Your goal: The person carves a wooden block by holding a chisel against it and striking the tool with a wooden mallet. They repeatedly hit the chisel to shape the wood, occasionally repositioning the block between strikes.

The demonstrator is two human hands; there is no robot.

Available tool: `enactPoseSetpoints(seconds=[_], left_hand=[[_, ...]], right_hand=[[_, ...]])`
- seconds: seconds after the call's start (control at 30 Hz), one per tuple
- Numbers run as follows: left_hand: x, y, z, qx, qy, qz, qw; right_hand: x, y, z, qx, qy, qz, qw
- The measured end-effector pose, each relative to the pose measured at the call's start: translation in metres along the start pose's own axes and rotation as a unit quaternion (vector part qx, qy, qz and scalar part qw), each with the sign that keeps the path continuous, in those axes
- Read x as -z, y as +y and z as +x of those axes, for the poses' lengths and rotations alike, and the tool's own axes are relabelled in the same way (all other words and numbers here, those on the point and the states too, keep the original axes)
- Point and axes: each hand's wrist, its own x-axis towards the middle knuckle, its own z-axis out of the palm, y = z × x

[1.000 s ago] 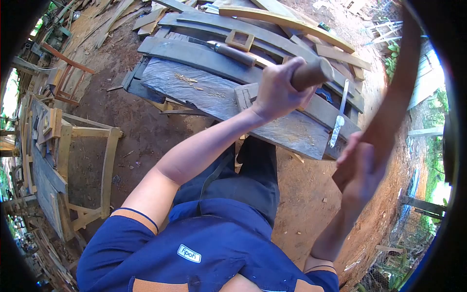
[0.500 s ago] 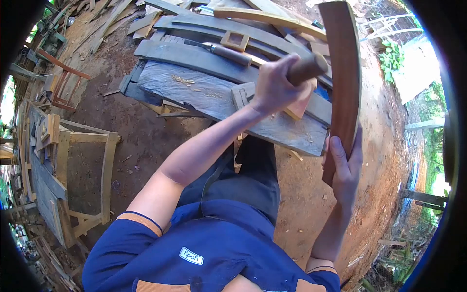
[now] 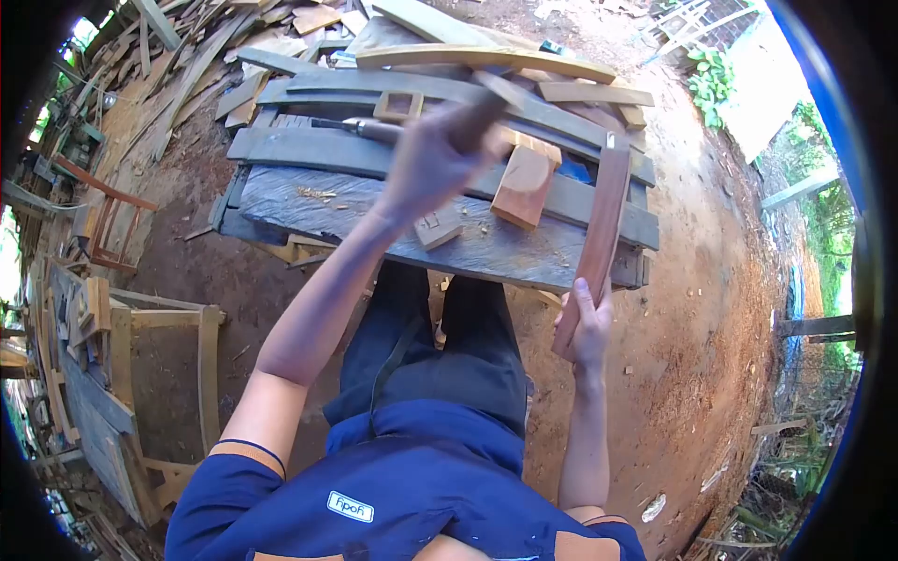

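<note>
My left hand [image 3: 435, 164], blurred by motion, is wrapped round a thick, round wooden stick [image 3: 482, 117] above the workbench [image 3: 327, 201]. My right hand [image 3: 589, 323] grips the lower end of a slightly curved, reddish-brown wooden slat [image 3: 603, 210] at the bench's right end. The slat's upper part overlaps the bench boards in this view. Between my hands a reddish wooden block [image 3: 526, 187] lies on the bench, with a smaller notched block [image 3: 438, 227] nearer me. Partly hidden behind my left hand is a chisel-like tool [image 3: 360, 128] with a wooden handle.
A small square wooden frame [image 3: 398, 106] and long curved boards [image 3: 486, 61] lie across the bench's far side. Wood shavings [image 3: 316, 194] dot its top. On the left stand a second wooden bench [image 3: 94, 374] and a reddish chair frame [image 3: 112, 215]. Scrap planks [image 3: 178, 75] cover the ground beyond.
The slat has come down from upright in front of me to a lean over the bench's right end. My left hand has moved left and up with the stick, and the view has shifted.
</note>
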Motion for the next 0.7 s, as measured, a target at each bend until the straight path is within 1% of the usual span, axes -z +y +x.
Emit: enactPoseSetpoints(seconds=[0.03, 0.07, 0.1, 0.17, 0.2, 0.27, 0.3, 0.37, 0.4, 0.47, 0.5, 0.57, 0.6, 0.63, 0.67, 0.7], left_hand=[[-0.012, 0.003, 0.002, -0.059, -0.08, 0.058, 0.993], [-0.031, 0.007, 0.0, -0.016, -0.213, 0.216, 0.953], [-0.047, 0.005, -0.007, 0.034, -0.334, 0.365, 0.868], [-0.063, -0.006, -0.004, 0.091, -0.496, 0.425, 0.751], [-0.07, -0.016, -0.007, 0.086, -0.495, 0.426, 0.752], [-0.078, -0.026, -0.007, 0.112, -0.479, 0.421, 0.762], [-0.083, -0.031, -0.005, 0.109, -0.48, 0.424, 0.76], [-0.09, -0.024, 0.0, 0.111, -0.495, 0.371, 0.778], [-0.095, -0.025, -0.001, 0.114, -0.496, 0.374, 0.776], [-0.104, -0.027, -0.006, 0.082, -0.423, 0.284, 0.856], [-0.108, -0.029, -0.006, 0.085, -0.422, 0.286, 0.856], [-0.11, -0.021, -0.002, 0.017, -0.365, 0.252, 0.896], [-0.109, -0.019, 0.003, 0.019, -0.369, 0.266, 0.89], [-0.106, -0.021, 0.007, -0.007, -0.33, 0.236, 0.914], [-0.1, -0.017, 0.017, 0.004, -0.303, 0.24, 0.922], [-0.096, -0.032, 0.026, -0.073, -0.231, 0.158, 0.957]], right_hand=[[0.002, 0.009, 0.0, -0.024, 0.005, 0.02, 0.999], [0.001, 0.017, -0.003, -0.051, 0.024, 0.026, 0.998], [0.001, 0.023, -0.006, -0.044, 0.027, 0.028, 0.998], [0.004, 0.03, -0.01, -0.05, 0.036, 0.041, 0.997], [0.005, 0.027, -0.015, -0.048, 0.036, 0.045, 0.997], [0.015, 0.029, -0.018, -0.041, 0.043, 0.043, 0.997], [0.018, 0.031, -0.02, -0.039, 0.048, 0.04, 0.997], [0.025, 0.033, -0.021, -0.034, 0.055, 0.049, 0.997], [0.027, 0.033, -0.021, -0.028, 0.06, 0.051, 0.996], [0.03, 0.031, -0.023, -0.038, 0.061, 0.053, 0.996], [0.03, 0.029, -0.024, -0.048, 0.066, 0.053, 0.995], [0.028, 0.024, -0.026, -0.049, 0.065, 0.047, 0.996], [0.029, 0.024, -0.028, -0.049, 0.066, 0.04, 0.996], [0.031, 0.026, -0.03, -0.056, 0.065, 0.036, 0.996], [0.031, 0.029, -0.03, -0.039, 0.068, 0.025, 0.997], [0.03, 0.032, -0.031, -0.021, 0.07, 0.016, 0.997]])
